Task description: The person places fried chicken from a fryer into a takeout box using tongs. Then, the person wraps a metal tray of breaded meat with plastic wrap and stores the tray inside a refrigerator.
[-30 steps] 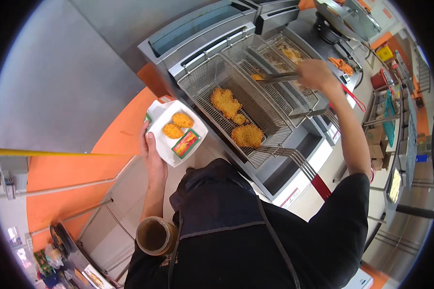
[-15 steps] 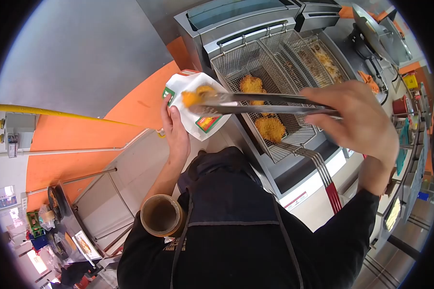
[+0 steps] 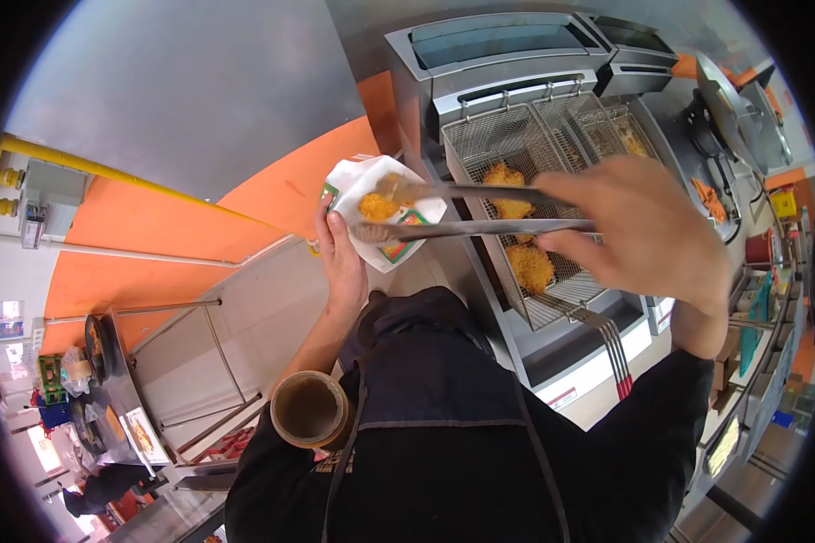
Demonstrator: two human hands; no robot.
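Note:
My left hand (image 3: pixel 342 264) grips a white paper bag (image 3: pixel 351 174) with green and red print, thumb in front. A golden fried piece (image 3: pixel 378 206) lies at the bag's mouth. My right hand (image 3: pixel 647 235) is closed round metal tongs (image 3: pixel 489 228), which reach leftward over the bag. Their arms are spread, with the tips on either side of the fried piece. To the right, a wire fryer basket (image 3: pixel 489 136) holds several crumbed golden pieces, among them one at the back (image 3: pixel 505 181) and one at the front (image 3: pixel 530 269).
The steel fryer (image 3: pixel 498 54) stands at the right, its basket handle (image 3: pixel 614 348) jutting toward me. Beyond it are a wok (image 3: pixel 720 90) and an orange cloth (image 3: pixel 710 199). A brown open-topped container (image 3: pixel 310 410) appears beside my left upper arm. A yellow pipe (image 3: pixel 154 185) runs along the wall.
The tongs have spread apart, and the fried piece between them now lies in the bag's mouth. The view has shifted, so the fryer appears lower and further right.

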